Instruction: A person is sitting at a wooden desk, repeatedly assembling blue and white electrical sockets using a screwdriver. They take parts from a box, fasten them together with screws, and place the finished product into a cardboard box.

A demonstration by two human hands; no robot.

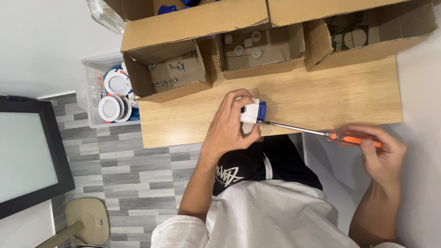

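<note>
My left hand (228,126) grips a small white box-shaped part with a blue end (253,111), held against the near edge of the wooden table (321,98). My right hand (383,154) holds a screwdriver by its orange handle (353,138). Its metal shaft (294,128) runs left, with the tip at the blue end of the part.
Open cardboard boxes stand at the table's back: one with loose screws (170,71), one with small white pieces (248,46), one with flat round parts (353,36). A clear plastic bin (94,69) of round white lamp fittings (110,108) sits on the floor at left. A dark-framed panel (27,151) lies further left.
</note>
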